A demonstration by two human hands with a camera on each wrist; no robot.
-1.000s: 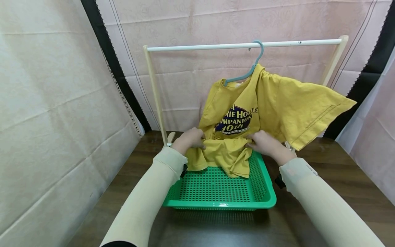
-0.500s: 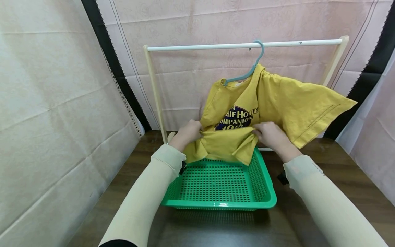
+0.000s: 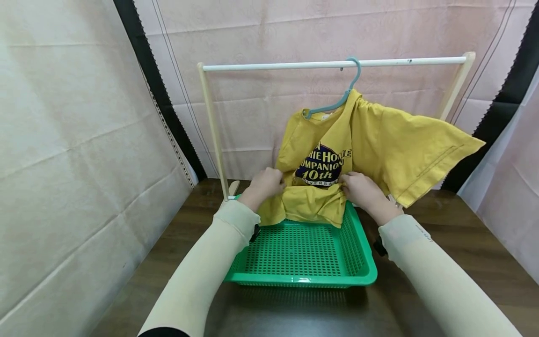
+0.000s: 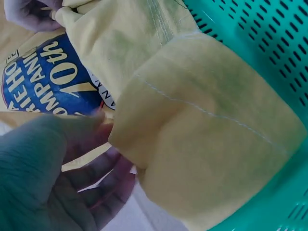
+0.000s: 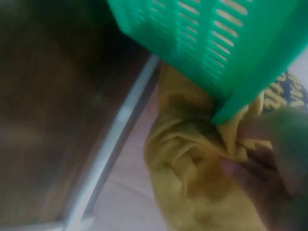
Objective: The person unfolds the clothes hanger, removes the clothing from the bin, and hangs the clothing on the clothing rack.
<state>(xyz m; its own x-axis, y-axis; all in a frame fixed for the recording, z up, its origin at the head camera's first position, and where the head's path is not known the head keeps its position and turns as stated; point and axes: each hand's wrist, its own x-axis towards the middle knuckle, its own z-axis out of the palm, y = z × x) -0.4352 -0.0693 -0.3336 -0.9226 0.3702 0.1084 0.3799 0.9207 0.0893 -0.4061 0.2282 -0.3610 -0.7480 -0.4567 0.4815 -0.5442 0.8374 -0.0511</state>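
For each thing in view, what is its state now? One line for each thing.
shirt: on the hanger, lower hem bunched over the basket's far edge.
hanger: hooked on the rail, tilted.
rail: level on its posts.
basket: upright on the table, hem lying in its far end.
left hand: grips the hem.
right hand: grips the hem.

rack (image 3: 332, 63) (white rail) | blue hanger (image 3: 337, 96) | dark wooden table (image 3: 463, 234)

The yellow shirt (image 3: 328, 159) hides the hands' fingertips.
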